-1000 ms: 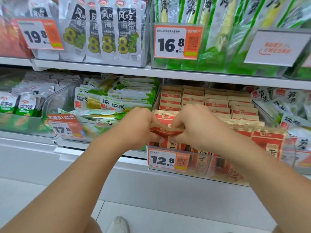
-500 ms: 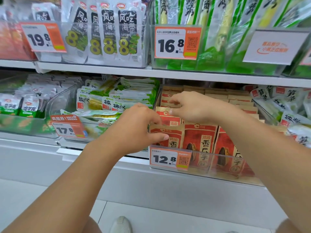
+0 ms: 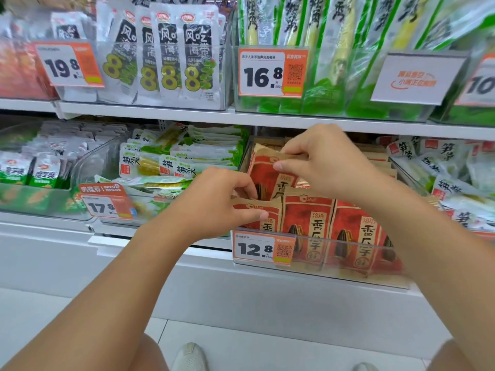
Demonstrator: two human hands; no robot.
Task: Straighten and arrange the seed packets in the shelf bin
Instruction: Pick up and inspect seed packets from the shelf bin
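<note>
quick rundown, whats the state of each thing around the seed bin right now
left hand: pinches the front-left seed packet by its top edge
right hand: pinches the raised seed packet by its top, lifted above the row
front seed packets: upright, facing out
clear bin: full
12.8 price tag: fixed on the bin front

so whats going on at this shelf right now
A person is tidying red sunflower seed packets in a clear shelf bin marked by the 12.8 price tag. The right hand pinches the top edge of a raised packet behind the front row. The left hand grips the top of the front-left packet. Two more front packets stand upright beside it.
</note>
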